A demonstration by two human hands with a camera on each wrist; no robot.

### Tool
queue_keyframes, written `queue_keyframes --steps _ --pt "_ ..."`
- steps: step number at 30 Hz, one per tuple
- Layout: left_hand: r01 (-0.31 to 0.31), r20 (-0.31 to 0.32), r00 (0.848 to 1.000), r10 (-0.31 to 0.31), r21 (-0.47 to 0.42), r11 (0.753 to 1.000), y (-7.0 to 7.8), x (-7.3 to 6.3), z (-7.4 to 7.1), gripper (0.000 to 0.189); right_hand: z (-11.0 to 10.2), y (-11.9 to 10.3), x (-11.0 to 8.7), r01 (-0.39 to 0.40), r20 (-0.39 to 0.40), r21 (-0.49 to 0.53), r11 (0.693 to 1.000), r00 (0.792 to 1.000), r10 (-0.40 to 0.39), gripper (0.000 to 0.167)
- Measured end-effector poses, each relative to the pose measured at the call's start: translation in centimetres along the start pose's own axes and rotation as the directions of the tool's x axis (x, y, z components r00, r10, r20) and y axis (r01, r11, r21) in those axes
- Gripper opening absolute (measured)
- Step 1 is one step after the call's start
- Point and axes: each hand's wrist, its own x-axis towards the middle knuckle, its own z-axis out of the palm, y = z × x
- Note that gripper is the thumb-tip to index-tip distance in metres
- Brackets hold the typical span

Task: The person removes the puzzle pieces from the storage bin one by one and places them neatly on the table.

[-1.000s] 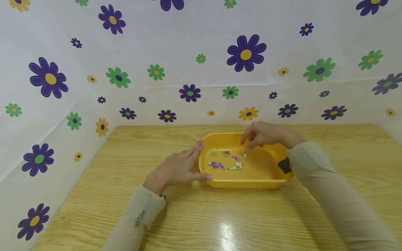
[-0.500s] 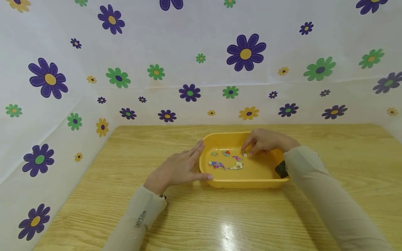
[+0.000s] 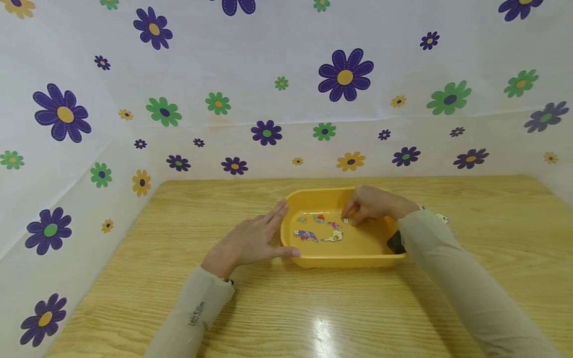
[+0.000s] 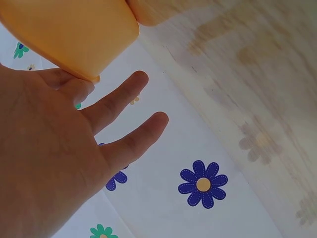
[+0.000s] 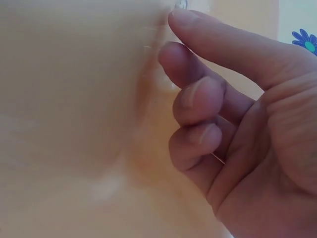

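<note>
A yellow plastic tray (image 3: pixel 349 260) stands on the table with several flat, colourful printed cutouts inside. Among them are a blue-and-red cutout (image 3: pixel 306 235) and a cream cutout (image 3: pixel 333 236). My left hand (image 3: pixel 250 243) steadies the tray's left end, its thumb and fingers spread along the rim. In the left wrist view two fingers stretch out below the tray. My right hand (image 3: pixel 373 204) reaches into the tray, thumb and index finger at a small pale cutout (image 3: pixel 344 220). In the right wrist view the other fingers are curled, and only a sliver of the cutout shows by the thumb tip.
More printed cutouts (image 3: pixel 442 218) lie on the wooden table (image 3: pixel 277 308) right of the tray, partly behind the right sleeve. A black object (image 3: pixel 396 243) sits under the right wrist. A flower-printed white sheet (image 3: pixel 197 59) hangs behind and at the left.
My right hand has lowered from above the tray until its fingertips meet the small pale cutout. Cutouts on the table at right have come into view. The left hand holds its place.
</note>
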Motion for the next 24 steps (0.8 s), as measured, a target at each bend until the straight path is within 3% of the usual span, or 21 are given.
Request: queue_keyframes --steps 8,17,21,24 --pt "0.008 0.009 1.000 -0.008 -0.012 1.000 -0.11 -0.06 0.01 0.105 0.43 -0.14 0.70 0.049 -0.025 -0.111 0.993 0.998 -0.052 0.012" --pt "0.009 0.004 1.000 -0.009 -0.016 1.000 -0.05 -0.01 0.01 0.105 0.50 -0.01 0.80 0.110 -0.048 -0.155 0.982 0.992 -0.118 0.010" --pt "-0.001 -0.003 1.000 0.001 -0.011 1.000 -0.10 -0.05 0.01 0.105 0.27 0.01 0.74 0.166 -0.063 -0.098 0.981 0.983 -0.172 0.008" --pt "-0.001 -0.006 1.000 0.001 -0.009 1.000 -0.16 -0.11 -0.05 0.105 0.00 -0.17 0.63 0.166 -0.081 -0.025 0.986 0.982 -0.168 0.008"
